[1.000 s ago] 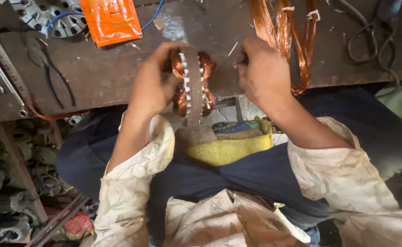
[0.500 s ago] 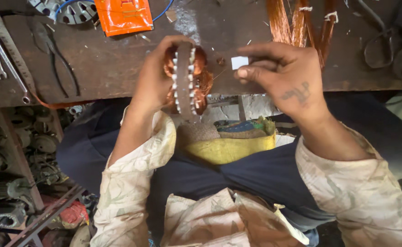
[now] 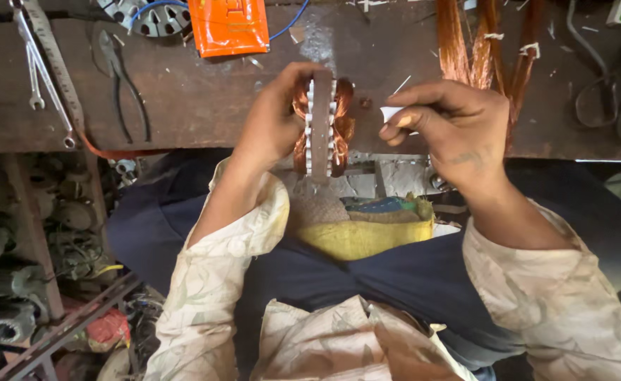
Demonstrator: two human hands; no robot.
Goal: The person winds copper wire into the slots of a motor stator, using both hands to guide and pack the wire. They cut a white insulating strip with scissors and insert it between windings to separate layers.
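Note:
My left hand point(image 3: 275, 120) grips a round motor stator point(image 3: 321, 127), a grey steel core standing on edge with copper windings bulging out on both sides, held at the front edge of the dark workbench point(image 3: 204, 106). My right hand point(image 3: 451, 130) is just right of the stator and pinches a small white paper strip point(image 3: 393, 113) between thumb and fingers. The strip is a little apart from the windings.
Hanks of copper wire point(image 3: 483, 42) lie at the back right of the bench. An orange packet point(image 3: 229, 25), black pliers point(image 3: 123, 77), spanners point(image 3: 38, 70) and another stator point(image 3: 148, 14) lie at the back left. A yellow cushion point(image 3: 363, 233) sits on my lap. Motor parts point(image 3: 14, 233) are stacked below left.
My right hand has left the stator and drawn back to the right, now holding a small white strip. My left hand has turned the stator more edge-on.

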